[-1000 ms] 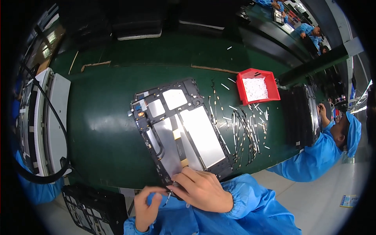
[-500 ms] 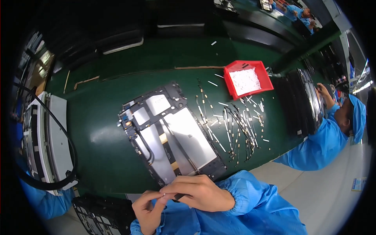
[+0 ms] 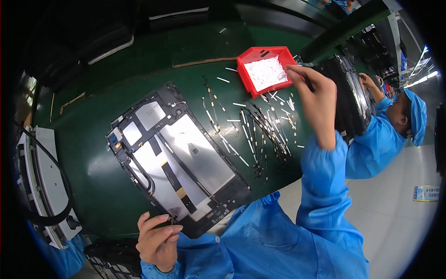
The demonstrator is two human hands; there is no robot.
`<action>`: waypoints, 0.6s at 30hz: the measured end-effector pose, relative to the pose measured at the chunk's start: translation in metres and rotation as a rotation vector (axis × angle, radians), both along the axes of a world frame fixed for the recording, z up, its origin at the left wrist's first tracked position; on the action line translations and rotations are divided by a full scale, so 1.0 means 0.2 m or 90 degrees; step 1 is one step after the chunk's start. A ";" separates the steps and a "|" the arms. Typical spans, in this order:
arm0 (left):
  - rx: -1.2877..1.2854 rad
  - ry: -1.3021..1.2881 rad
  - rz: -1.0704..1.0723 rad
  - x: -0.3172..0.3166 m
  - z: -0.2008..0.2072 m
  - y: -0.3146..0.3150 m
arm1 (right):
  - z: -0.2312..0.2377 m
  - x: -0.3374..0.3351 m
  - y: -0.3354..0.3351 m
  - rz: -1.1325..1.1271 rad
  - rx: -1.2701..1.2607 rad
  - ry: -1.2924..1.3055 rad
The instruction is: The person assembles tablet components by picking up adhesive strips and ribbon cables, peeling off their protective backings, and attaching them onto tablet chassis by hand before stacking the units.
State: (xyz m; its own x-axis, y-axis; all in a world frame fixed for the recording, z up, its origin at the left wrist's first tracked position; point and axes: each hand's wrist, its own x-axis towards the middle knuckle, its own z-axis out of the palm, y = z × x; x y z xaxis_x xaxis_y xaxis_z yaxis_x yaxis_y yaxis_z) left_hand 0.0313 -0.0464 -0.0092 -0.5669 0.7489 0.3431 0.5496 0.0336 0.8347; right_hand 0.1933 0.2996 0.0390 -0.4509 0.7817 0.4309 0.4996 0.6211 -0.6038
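A tablet-like device frame [image 3: 186, 146], black-edged with silver plates and a dark ribbon strip, lies tilted on the green table. My left hand [image 3: 158, 242] is at its lower left corner, thumb and forefinger closed together. A tiny dark piece shows by those fingertips, too small to name. My right hand [image 3: 316, 95] is raised at the right rim of a red bin [image 3: 253, 86], its fingertips pinched together. Whatever they hold is hidden. White slips [image 3: 265, 73] fill the bin. Thin black cables [image 3: 267, 128] with pale and gold sections lie bunched below it, among loose white strips.
Stacked dark panels [image 3: 346, 97] stand right of the bin, beside a person in blue [image 3: 383, 139]. At left are upright white panels [image 3: 49, 172] and a thick black cable loop [image 3: 69, 186]. More frames [image 3: 109, 258] sit at lower left, below the table edge.
My hands, together at the frame's near edge before, have parted. The right has moved up to the bin; the left has shifted to the frame's corner. The whole view has swung slightly.
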 end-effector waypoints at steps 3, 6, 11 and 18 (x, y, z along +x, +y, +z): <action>0.044 -0.062 0.016 -0.02 -0.02 -0.02 | -0.02 -0.03 0.04 0.023 0.060 -0.141; 0.018 -0.100 -0.003 -0.05 0.01 0.01 | 0.08 -0.12 -0.23 0.077 -0.079 -0.161; -0.015 -0.070 -0.009 -0.18 -0.06 0.10 | 0.01 -0.21 -0.74 0.508 -0.198 -0.131; 0.020 -0.136 0.001 -0.21 -0.08 0.13 | -0.19 -0.26 -0.97 0.537 -0.159 -0.032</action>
